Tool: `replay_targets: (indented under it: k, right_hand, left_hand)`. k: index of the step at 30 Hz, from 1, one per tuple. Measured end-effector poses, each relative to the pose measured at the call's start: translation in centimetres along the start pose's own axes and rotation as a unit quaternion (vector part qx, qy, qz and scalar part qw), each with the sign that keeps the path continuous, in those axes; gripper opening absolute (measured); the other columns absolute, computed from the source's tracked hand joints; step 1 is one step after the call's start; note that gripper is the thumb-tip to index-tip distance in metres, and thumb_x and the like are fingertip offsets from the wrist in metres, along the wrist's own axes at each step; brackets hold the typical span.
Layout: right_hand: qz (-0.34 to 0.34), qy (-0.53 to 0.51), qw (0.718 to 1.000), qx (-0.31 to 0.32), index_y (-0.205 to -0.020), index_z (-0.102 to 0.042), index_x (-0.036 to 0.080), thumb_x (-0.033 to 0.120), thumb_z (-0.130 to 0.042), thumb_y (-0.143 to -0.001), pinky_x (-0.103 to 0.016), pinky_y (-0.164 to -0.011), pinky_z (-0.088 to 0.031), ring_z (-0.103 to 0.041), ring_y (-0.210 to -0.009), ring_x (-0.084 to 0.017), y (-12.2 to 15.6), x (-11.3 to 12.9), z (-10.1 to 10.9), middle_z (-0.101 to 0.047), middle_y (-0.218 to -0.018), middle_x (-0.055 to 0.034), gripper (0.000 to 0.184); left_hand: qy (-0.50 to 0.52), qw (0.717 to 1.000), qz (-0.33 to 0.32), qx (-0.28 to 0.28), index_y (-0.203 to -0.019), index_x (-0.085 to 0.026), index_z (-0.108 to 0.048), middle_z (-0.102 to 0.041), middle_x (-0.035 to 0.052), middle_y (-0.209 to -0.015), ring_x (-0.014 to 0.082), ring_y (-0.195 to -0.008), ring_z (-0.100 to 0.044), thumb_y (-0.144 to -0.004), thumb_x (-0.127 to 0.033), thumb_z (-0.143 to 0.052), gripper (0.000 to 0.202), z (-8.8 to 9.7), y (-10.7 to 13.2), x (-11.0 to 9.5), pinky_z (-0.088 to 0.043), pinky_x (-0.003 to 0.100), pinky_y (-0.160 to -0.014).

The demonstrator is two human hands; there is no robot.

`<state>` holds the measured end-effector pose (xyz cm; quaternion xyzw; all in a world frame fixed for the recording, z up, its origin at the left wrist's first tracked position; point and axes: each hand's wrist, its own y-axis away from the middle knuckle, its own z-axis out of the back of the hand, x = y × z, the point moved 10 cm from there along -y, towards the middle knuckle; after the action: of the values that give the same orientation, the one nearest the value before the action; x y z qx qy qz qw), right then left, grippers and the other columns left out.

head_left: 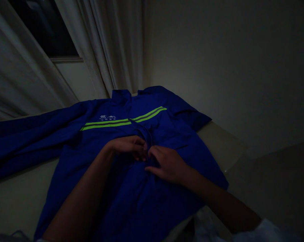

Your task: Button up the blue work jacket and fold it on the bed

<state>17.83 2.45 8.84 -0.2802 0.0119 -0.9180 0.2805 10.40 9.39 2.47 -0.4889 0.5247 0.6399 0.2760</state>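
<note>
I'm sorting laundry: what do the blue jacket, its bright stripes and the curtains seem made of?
Jacket: matte cloth, perhaps cotton blend, judging by its creases. Stripes: likely safety tape, from the vivid yellow-green. Curtains: probably matte fabric, given the hanging folds.

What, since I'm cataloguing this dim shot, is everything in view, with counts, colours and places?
Jacket: 1, blue, spread over the table
Reflective stripe: 2 pieces, yellow-green with a darker middle band, across the jacket's chest
Logo with lettering: 1, whitish, above the picture-left stripe piece
Table: 1, pale, under the jacket
Curtain: 2 panels visible, greyish, upper left
Dark pane: 1, near black, between the curtain panels
Wall: pale, dim, upper right
Sleeve: 1, pale, lower right, on the right arm
Left hand: 1, bare, at the jacket's front opening
Right hand: 1, bare, beside it; grip details too dark to tell
</note>
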Motion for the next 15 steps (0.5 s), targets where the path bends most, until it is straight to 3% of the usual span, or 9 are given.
replay_targets:
  k: [2,6,11,15]
  right_hand:
    - [-0.023,0.002,1.0,0.006,-0.11,-0.063,0.021,0.038,-0.086,-0.087,-0.032,-0.081,-0.05,-0.067,-0.096,-0.023,1.9,0.4,-1.5,-0.071,-0.107,-0.0062,0.036]
    - [-0.046,-0.078,0.996,-0.015,-0.103,-0.068,0.021,0.027,-0.082,-0.091,-0.029,-0.082,-0.051,-0.068,-0.095,-0.019,3.8,-0.5,-3.6,-0.07,-0.105,-0.0041,0.018]
    - [-0.069,-0.136,0.988,-0.019,-0.096,-0.073,0.021,0.024,-0.081,-0.092,-0.026,-0.078,-0.05,-0.067,-0.087,-0.016,3.6,-1.7,-3.5,-0.07,-0.097,-0.0015,0.009]
    - [-0.076,-0.142,0.987,-0.02,-0.097,-0.074,0.021,0.024,-0.086,-0.087,-0.025,-0.077,-0.051,-0.067,-0.085,-0.015,3.7,-1.7,-3.1,-0.069,-0.098,-0.0011,0.016]
  left_hand:
    - [-0.012,1.0,0.023,0.001,-0.084,-0.016,-0.075,-0.08,0.0086,-0.082,0.0167,-0.07,-0.074,-0.082,-0.061,-0.08,0.046,-0.2,-0.5,0.7,-0.057,0.024,-0.065]
    - [-0.076,0.996,0.035,0.037,-0.072,-0.014,-0.074,-0.078,0.0092,-0.071,0.0159,-0.064,-0.072,-0.086,-0.062,-0.077,0.05,-1.2,-1.5,1.5,-0.058,0.024,-0.064]
    - [-0.063,0.997,0.015,0.047,-0.078,-0.015,-0.079,-0.08,0.0092,-0.077,0.0164,-0.069,-0.075,-0.082,-0.06,-0.082,0.045,-1.0,-1.0,1.2,-0.058,0.022,-0.065]
    - [-0.055,0.997,-0.001,0.057,-0.083,-0.016,-0.082,-0.081,0.0097,-0.079,0.0165,-0.07,-0.076,-0.084,-0.058,-0.081,0.043,-1.0,-0.4,0.6,-0.058,0.021,-0.065]
